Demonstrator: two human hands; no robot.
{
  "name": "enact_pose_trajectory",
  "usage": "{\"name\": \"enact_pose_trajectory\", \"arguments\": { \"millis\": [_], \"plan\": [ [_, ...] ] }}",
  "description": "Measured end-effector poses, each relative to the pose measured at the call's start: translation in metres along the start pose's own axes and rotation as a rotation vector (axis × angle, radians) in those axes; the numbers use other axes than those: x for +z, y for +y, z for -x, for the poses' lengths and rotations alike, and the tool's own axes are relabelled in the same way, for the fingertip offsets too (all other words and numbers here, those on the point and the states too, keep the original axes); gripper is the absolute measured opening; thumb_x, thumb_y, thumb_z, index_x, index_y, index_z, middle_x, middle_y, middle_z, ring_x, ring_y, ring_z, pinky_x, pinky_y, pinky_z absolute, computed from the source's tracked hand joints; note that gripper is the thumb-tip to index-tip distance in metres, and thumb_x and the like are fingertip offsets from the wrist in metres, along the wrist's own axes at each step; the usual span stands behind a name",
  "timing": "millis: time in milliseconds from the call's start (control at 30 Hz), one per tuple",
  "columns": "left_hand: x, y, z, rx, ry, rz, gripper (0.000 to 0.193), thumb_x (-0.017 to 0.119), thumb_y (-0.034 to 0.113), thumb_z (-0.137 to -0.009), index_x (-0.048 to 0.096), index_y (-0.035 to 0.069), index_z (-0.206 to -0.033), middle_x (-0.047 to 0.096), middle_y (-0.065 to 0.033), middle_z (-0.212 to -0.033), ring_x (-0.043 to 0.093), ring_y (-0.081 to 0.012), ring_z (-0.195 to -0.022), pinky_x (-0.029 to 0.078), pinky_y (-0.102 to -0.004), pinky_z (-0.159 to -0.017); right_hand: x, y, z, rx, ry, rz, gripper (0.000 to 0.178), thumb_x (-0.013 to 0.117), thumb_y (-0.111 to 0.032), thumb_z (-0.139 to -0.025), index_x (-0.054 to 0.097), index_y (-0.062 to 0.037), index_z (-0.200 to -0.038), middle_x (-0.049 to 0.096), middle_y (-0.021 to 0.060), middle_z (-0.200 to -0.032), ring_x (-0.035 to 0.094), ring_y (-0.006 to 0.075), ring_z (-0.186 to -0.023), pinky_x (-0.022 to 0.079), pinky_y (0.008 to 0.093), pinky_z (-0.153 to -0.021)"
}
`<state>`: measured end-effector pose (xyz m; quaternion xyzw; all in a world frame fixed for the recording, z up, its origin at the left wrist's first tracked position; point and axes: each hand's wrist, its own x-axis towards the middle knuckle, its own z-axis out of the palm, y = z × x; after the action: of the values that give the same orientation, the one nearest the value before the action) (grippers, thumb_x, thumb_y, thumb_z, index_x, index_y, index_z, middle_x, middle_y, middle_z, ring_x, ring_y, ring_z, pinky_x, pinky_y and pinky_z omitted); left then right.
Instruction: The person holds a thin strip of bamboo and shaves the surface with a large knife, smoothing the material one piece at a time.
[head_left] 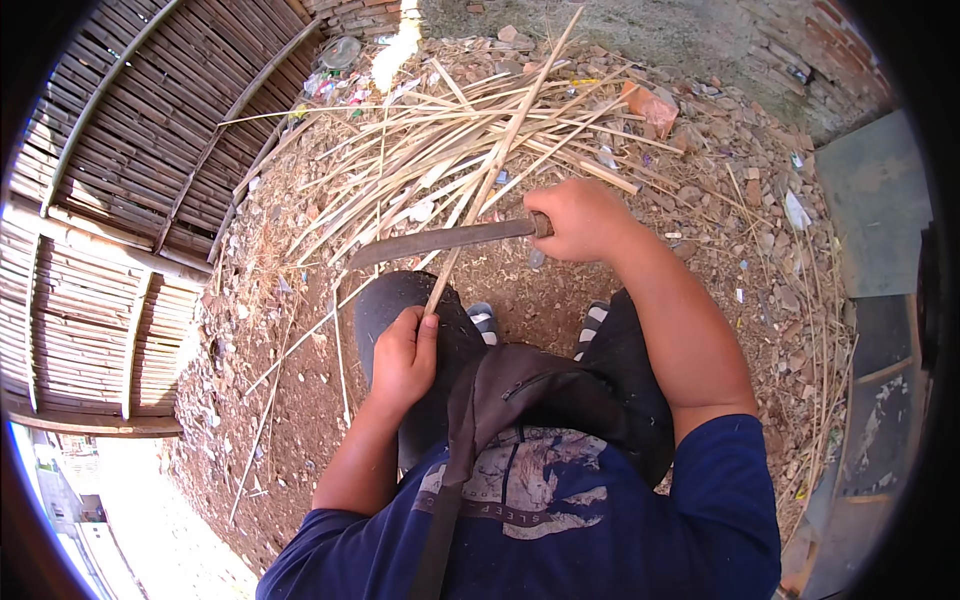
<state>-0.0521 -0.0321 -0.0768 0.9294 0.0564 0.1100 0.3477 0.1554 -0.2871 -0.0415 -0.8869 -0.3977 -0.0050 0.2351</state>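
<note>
My left hand (pixel 403 357) rests on my left knee and grips the near end of a long thin bamboo strip (pixel 500 150) that slants up and away to the right. My right hand (pixel 580 218) is closed on the handle of a long dark knife (pixel 440 241). The blade lies roughly level, pointing left, and crosses the strip just above my left hand. I am seated, wearing dark trousers and a blue shirt, with a dark bag strap across my chest.
A heap of split bamboo strips (pixel 440 130) lies on the dirt ahead. A woven bamboo panel (pixel 120 180) leans at the left. Stones, a broken brick (pixel 650 105) and rubble lie at the right, with grey slabs (pixel 870 200) beyond.
</note>
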Motion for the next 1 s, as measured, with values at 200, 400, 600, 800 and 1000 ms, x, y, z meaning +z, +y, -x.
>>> {"name": "enact_pose_trajectory", "arguments": {
  "millis": [200,400,600,800,1000],
  "plan": [
    [0.001,0.003,0.005,0.019,0.016,-0.025,0.024,0.056,0.02,-0.106,0.065,-0.002,-0.105,0.067,-0.0178,-0.079,0.068,-0.033,-0.072,0.051,-0.0398,-0.067,-0.001,0.014,-0.004,0.093,-0.128,-0.057,0.023,0.075,-0.028,-0.076,0.073,-0.014,-0.094,0.071,0.0142,-0.081,0.07,0.0358,-0.084,0.054,0.0486,-0.074],
    [0.0,0.004,0.003,-0.02,0.002,0.008,0.022,0.058,0.021,-0.104,0.065,0.0,-0.105,0.067,-0.0243,-0.081,0.067,-0.0449,-0.077,0.052,-0.0477,-0.069,-0.006,0.029,-0.005,0.223,-0.053,-0.191,0.029,0.074,-0.026,-0.075,0.075,-0.0142,-0.101,0.072,0.0157,-0.085,0.071,0.0359,-0.084,0.055,0.0485,-0.076],
    [0.001,0.003,0.003,0.017,0.003,-0.027,0.022,0.059,0.021,-0.103,0.065,0.0,-0.105,0.067,-0.0247,-0.081,0.067,-0.0454,-0.079,0.052,-0.0488,-0.07,0.015,-0.003,-0.002,-0.051,-0.184,0.026,0.02,0.075,-0.026,-0.075,0.068,-0.0109,-0.086,0.066,0.0163,-0.074,0.067,0.0397,-0.075,0.05,0.0496,-0.067],
    [-0.001,0.003,0.003,-0.003,0.0,-0.038,0.023,0.059,0.023,-0.104,0.064,0.001,-0.104,0.067,-0.0245,-0.081,0.066,-0.0462,-0.08,0.051,-0.05,-0.069,0.012,0.019,-0.013,0.127,-0.185,-0.134,0.027,0.077,-0.028,-0.075,0.073,-0.0122,-0.096,0.071,0.0146,-0.083,0.069,0.0372,-0.083,0.054,0.0481,-0.073],
    [-0.001,0.003,0.0,-0.036,-0.028,-0.003,0.023,0.058,0.023,-0.104,0.064,0.001,-0.104,0.067,-0.0241,-0.081,0.066,-0.0461,-0.079,0.051,-0.0494,-0.069,0.006,0.023,-0.009,0.219,-0.167,-0.148,0.031,0.077,-0.027,-0.074,0.075,-0.0119,-0.101,0.072,0.0143,-0.088,0.07,0.0354,-0.087,0.055,0.0468,-0.076]
  ]
}}
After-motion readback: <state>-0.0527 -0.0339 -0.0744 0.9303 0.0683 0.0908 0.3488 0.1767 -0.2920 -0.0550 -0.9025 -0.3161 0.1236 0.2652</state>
